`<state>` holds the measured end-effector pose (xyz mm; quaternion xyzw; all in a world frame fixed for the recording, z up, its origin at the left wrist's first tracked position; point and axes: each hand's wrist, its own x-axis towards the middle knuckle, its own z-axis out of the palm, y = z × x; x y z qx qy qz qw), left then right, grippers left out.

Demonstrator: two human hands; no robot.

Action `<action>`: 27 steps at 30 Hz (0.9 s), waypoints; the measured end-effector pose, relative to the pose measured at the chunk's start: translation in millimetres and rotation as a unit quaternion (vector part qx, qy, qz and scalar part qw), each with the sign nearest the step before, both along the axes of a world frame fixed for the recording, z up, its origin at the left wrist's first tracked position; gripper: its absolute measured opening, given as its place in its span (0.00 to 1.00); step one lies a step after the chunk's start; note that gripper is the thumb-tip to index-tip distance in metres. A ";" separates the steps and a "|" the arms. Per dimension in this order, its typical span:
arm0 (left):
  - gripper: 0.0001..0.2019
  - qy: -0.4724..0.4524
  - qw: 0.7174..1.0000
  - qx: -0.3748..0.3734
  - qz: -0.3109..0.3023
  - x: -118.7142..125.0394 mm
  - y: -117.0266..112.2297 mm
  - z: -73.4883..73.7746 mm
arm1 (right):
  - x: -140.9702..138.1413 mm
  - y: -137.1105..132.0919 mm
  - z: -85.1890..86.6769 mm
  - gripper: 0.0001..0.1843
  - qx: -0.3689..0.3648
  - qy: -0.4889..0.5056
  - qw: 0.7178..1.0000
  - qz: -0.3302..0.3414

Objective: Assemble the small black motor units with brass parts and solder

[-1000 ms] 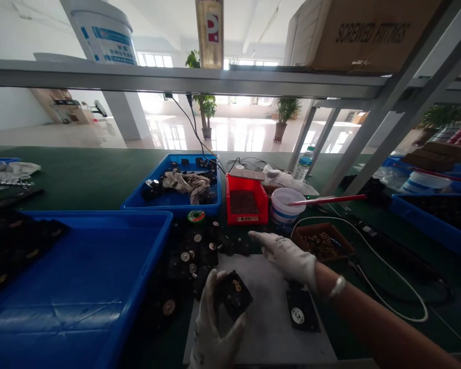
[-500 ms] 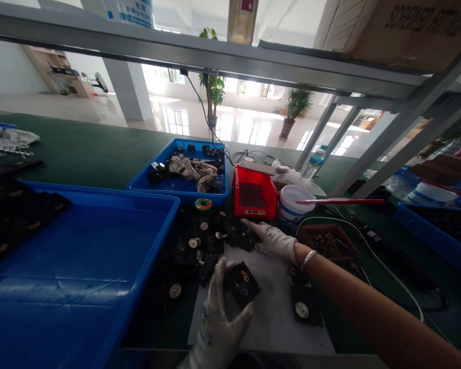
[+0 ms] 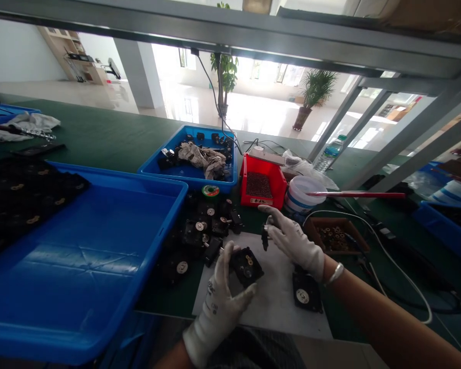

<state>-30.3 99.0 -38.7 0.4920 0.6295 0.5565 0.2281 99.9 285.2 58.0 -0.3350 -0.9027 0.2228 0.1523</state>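
My left hand (image 3: 223, 300), in a white glove, grips a square black housing (image 3: 249, 271) by its edges, thumb below and fingers at its left side. Two small brass rings show on the housing's upper face. Above the white sheet (image 3: 269, 315), my right hand (image 3: 294, 241), gloved too, pinches a small black part with a shiny metal end (image 3: 265, 239). Below that hand, another black housing with a silver disc (image 3: 306, 294) lies at the sheet's right side. Several black assemblies with silver discs (image 3: 194, 231) crowd the bench to the left of the sheet.
A large blue tray (image 3: 100, 230) fills the left, with black parts at its far left. Behind stand a smaller blue tray (image 3: 153, 171), a red bin (image 3: 278, 189) of small brown pieces, a white tub (image 3: 301, 192), and a box of brass pieces (image 3: 318, 225). A metal shelf frame crosses above.
My right hand has drawn back from the parts by the red bin, and a small black part now shows in its fingers. My left hand still holds the housing. The view has shifted.
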 end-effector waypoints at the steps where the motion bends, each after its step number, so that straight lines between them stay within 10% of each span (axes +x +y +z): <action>1: 0.43 -0.007 1.000 -0.001 -0.011 0.0 0.2 0.0 | 1.9 -10.1 4.5 0.30 -0.003 -0.004 1.000 0.008; 8: 0.45 -0.004 0.998 -0.026 -0.064 0.6 -2.9 -7.9 | -1.2 -56.0 4.6 0.32 0.036 -0.089 0.994 0.053; 27: 0.48 -0.104 0.984 -0.031 -0.143 -4.9 -4.6 3.8 | 19.3 -65.5 -23.4 0.31 0.126 -0.113 0.982 0.080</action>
